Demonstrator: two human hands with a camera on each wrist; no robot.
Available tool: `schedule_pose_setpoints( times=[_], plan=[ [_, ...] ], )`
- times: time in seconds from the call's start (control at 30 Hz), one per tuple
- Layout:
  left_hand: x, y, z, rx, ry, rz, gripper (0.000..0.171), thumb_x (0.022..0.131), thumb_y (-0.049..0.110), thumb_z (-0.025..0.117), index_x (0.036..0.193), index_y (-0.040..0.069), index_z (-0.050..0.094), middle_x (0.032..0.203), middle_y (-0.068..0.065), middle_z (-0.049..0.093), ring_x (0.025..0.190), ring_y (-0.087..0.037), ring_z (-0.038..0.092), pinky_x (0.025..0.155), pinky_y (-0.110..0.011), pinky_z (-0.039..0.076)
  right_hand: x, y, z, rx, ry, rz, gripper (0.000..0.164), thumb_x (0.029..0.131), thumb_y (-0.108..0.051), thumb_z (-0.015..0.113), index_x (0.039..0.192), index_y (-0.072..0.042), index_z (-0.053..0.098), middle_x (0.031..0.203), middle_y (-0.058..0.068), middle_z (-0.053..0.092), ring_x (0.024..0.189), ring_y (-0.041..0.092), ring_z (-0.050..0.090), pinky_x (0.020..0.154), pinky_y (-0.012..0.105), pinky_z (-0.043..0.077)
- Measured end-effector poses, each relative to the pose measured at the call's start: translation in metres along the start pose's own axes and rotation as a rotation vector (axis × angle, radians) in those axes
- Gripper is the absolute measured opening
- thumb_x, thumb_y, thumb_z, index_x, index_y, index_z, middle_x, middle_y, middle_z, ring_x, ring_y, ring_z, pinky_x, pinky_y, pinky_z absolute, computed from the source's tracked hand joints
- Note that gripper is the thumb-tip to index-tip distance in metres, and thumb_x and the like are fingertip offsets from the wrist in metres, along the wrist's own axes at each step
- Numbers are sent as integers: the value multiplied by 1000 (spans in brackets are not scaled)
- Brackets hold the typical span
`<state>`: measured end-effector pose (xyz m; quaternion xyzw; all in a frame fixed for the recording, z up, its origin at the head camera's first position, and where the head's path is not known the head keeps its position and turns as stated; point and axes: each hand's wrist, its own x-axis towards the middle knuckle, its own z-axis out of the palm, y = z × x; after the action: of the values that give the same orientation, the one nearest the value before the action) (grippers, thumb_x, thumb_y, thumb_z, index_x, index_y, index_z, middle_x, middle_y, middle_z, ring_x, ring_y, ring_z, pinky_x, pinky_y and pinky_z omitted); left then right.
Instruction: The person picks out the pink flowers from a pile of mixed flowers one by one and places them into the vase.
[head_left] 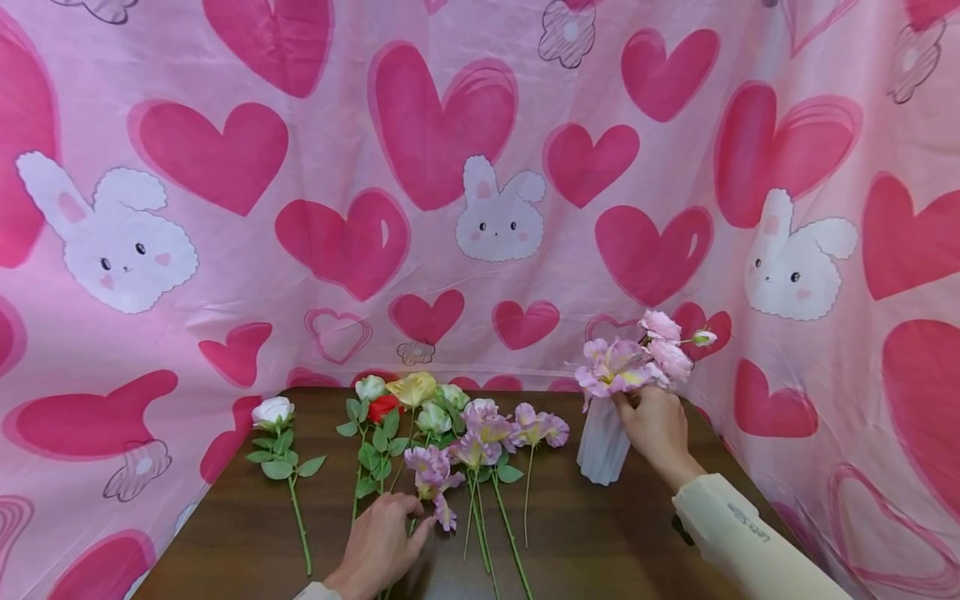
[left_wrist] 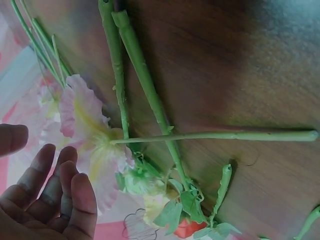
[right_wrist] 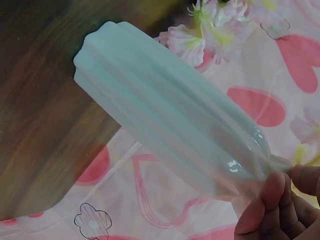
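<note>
My right hand point(head_left: 660, 429) is at the top of a white fluted vase point(head_left: 603, 446), thumb and fingertips pinching at its rim in the right wrist view point(right_wrist: 280, 205). Pink roses point(head_left: 667, 350) and a lilac iris point(head_left: 615, 367) stand in the vase, partly covering its mouth. My left hand point(head_left: 386, 533) hovers by another lilac iris point(head_left: 435, 483) on the table. In the left wrist view its fingers point(left_wrist: 82, 192) are loosely bent, thumb apart, with the iris point(left_wrist: 97, 135) just beyond them and nothing visibly held.
More lilac irises point(head_left: 536, 429) and a cluster with a red rose point(head_left: 384, 408), a yellow flower point(head_left: 412, 389) and white roses lie on the dark wooden table point(head_left: 225, 533). A single white rose point(head_left: 273, 412) lies apart at left. Behind hangs a pink heart-patterned cloth point(head_left: 337, 167).
</note>
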<state>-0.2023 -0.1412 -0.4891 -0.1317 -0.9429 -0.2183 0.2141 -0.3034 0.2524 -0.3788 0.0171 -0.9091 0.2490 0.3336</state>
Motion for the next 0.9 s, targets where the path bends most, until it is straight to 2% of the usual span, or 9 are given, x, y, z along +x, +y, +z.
schedule_pose_setpoints(
  times=[0.13, 0.43, 0.9],
  plan=[
    [0, -1, 0, -1, 8, 8, 20, 81, 29, 87, 74, 25, 68, 77, 7, 67, 75, -13, 61, 60, -33, 49, -5, 1, 2, 14, 21, -13, 24, 88, -26, 83, 88, -2, 77, 74, 13, 73, 58, 25, 60, 53, 39, 46],
    [-1, -2, -2, -14, -35, -23, 20, 81, 30, 86, 74, 26, 68, 77, 9, 65, 73, -11, 58, 58, -32, 46, -15, 0, 5, 48, 156, -24, 22, 84, -22, 86, 75, -9, 72, 66, 6, 68, 56, 21, 58, 51, 35, 43],
    [1, -6, -6, -35, -113, -119, 16, 83, 26, 84, 79, 23, 70, 83, 5, 68, 81, -18, 63, 61, -40, 50, -39, 4, 13, 79, 98, 13, 9, 84, -17, 85, 81, -12, 78, 68, 1, 70, 58, 15, 60, 52, 31, 45]
  ],
)
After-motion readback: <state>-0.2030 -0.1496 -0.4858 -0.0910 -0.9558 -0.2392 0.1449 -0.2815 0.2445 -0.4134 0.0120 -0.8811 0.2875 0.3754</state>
